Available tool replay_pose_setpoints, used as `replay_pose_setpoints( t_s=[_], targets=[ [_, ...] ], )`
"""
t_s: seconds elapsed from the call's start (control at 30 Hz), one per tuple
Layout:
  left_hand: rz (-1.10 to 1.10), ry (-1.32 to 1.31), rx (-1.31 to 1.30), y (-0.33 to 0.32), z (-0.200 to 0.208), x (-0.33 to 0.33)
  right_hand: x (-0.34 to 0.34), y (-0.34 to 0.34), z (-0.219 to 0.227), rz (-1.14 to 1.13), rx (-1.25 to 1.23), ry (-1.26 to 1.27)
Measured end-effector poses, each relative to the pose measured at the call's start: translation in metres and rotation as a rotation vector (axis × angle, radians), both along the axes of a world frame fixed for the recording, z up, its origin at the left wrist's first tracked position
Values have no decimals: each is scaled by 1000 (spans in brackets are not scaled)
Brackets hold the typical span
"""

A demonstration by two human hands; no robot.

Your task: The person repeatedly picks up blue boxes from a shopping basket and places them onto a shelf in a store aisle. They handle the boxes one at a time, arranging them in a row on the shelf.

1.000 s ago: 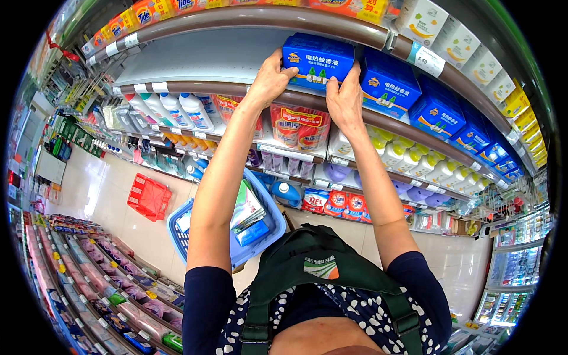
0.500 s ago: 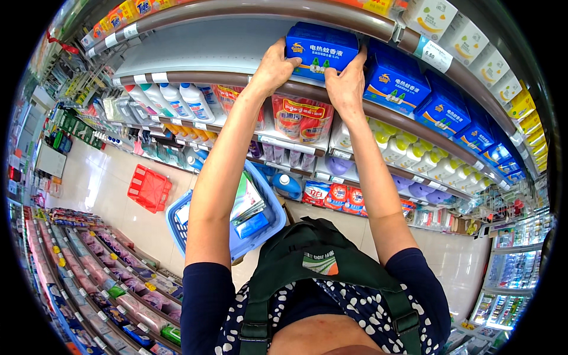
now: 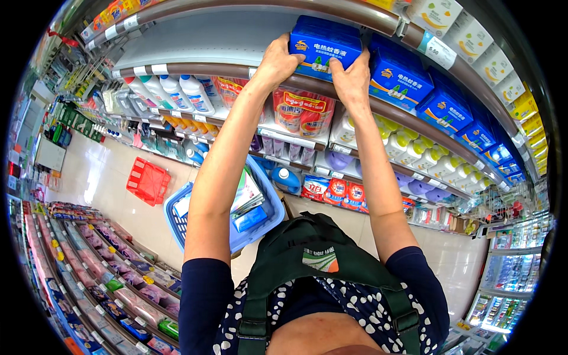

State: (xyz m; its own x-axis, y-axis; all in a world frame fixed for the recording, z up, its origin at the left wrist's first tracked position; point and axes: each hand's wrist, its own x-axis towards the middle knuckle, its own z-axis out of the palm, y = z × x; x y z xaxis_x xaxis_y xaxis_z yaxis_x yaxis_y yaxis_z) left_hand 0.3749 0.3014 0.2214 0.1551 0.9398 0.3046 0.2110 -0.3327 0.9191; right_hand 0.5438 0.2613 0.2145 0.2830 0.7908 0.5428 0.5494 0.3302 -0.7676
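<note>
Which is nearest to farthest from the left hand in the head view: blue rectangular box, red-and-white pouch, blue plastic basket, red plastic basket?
1. Blue rectangular box: gripped by the left hand on the upper shelf.
2. Red-and-white pouch: one shelf below the hand, slightly right.
3. Blue plastic basket: low down, behind the left forearm.
4. Red plastic basket: on the floor, far left.

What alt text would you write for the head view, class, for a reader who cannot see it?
Both hands, left hand and right hand, grip a blue box at the edge of a high shop shelf, beside more blue boxes. Below sit a blue shopping basket holding goods and a red basket on the floor.
</note>
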Motion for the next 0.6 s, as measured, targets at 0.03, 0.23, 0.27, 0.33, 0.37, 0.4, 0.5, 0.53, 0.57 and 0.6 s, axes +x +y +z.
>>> replay_pose_setpoints(
  t_s=[0.03,0.23,0.27,0.33,0.37,0.4,0.5,0.53,0.57,0.6],
  targets=[
    [22,42,44,-1,-1,-1,-2,-1,-1,-8,-9,-10],
    [217,242,281,14,-17,1,-9,-12,0,58,55,0],
    [76,207,214,9,-16,-3,-3,-12,-8,29,121,-67],
    [192,170,500,-17,-24,-7,-11,-33,-17,-97,253,-290],
    [213,199,551,-32,-31,-19,-17,-47,-28,-74,343,-299],
    [303,184,675,-59,-29,-26,-23,-66,-34,23,426,-259],
    [310,173,553,-129,-63,-74,-51,-111,-74,353,403,-339],
    [331,169,419,-152,-86,-93,-62,-120,-98,563,208,-325],
    [327,155,284,-174,-111,-109,-69,-129,-123,743,1,-312],
    [316,297,64,-198,-132,-128,-77,-133,-148,913,-80,-357]
  ],
)
